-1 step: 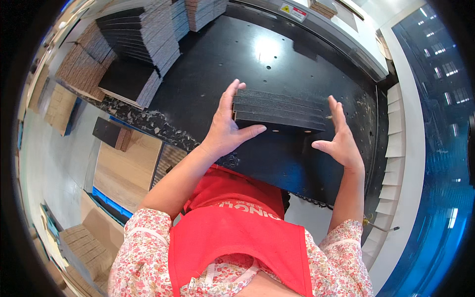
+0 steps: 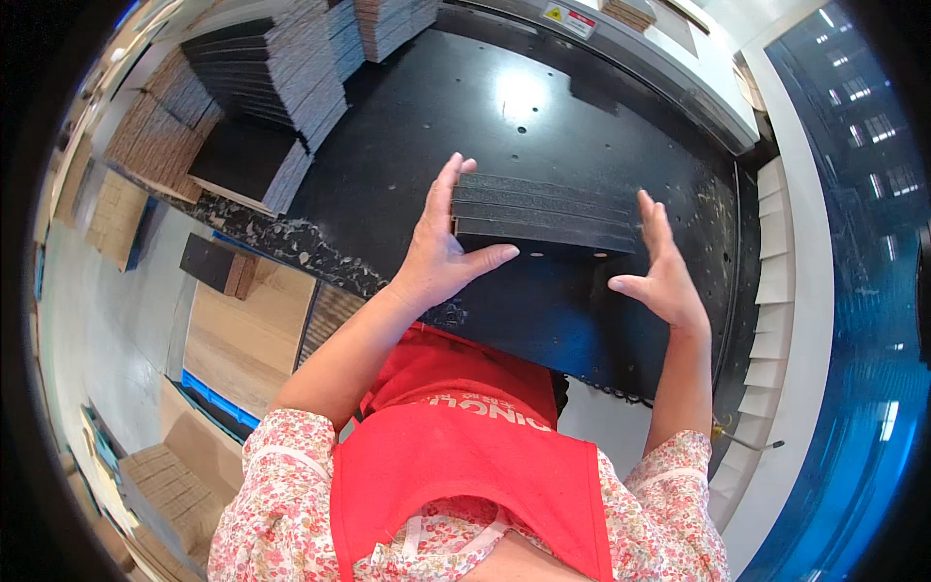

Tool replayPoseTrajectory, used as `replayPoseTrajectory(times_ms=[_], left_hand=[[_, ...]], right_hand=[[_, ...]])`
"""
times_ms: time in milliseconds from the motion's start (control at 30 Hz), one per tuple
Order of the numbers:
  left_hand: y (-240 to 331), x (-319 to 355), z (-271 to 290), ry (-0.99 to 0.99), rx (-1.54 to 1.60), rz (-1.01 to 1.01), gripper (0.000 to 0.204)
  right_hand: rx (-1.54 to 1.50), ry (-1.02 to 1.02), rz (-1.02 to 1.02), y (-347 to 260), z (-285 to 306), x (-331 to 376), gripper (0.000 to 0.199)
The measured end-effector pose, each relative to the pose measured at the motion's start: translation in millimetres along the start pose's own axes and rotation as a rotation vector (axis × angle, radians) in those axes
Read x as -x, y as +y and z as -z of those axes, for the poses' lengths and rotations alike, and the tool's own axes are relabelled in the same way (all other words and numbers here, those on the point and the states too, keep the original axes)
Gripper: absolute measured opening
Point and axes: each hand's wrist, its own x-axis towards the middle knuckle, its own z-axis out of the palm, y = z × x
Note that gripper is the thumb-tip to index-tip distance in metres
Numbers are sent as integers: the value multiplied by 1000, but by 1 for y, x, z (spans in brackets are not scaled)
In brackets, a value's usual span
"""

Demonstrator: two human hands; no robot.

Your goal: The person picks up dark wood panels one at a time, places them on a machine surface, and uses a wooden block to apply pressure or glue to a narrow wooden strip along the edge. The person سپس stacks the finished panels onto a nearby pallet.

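A short stack of several black boards (image 2: pixel 543 211) lies on the black worktable (image 2: pixel 436 126) in front of me, long edges facing me. My left hand (image 2: pixel 444 233) is at its left end, open, fingers upright against or very near the board ends and thumb pointing inward past the near edge. At the other end my right hand (image 2: pixel 664 267) is open as well, fingers stretched up and thumb apart. Its fingertips are close to the right ends of the boards; whether they touch cannot be told. Neither hand closes round the stack.
Tall stacks of dark-faced boards (image 2: pixel 238 78) stand at the table's far left. A white machine housing (image 2: pixel 669 68) runs along the back. Pale overlapping flaps (image 2: pixel 773 281) line the right side. Wood-coloured panels (image 2: pixel 247 325) lie below the table's left edge.
The view has shifted very slightly, and my right hand's fingers look a little closer to the boards' right ends. Otherwise the hands and the stack keep their places.
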Motion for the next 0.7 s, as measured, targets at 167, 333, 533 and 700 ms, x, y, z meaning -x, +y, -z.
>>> replayPoseTrajectory(times_ms=[167,333,533,700], left_hand=[[3,-2,1,-65,14,7,113],[-1,-2,4,-88,-11,17,105],[7,-3,11,-163,29,176,105],[27,-13,23,-80,-110,30,117]], right_hand=[[-222,-32,-134,18,-41,-2,118],[-301,-38,-65,26,-41,-7,97],[-469,-20,-73,20,-35,-8,76],[-512,-65,-4,27,-32,-11,67]])
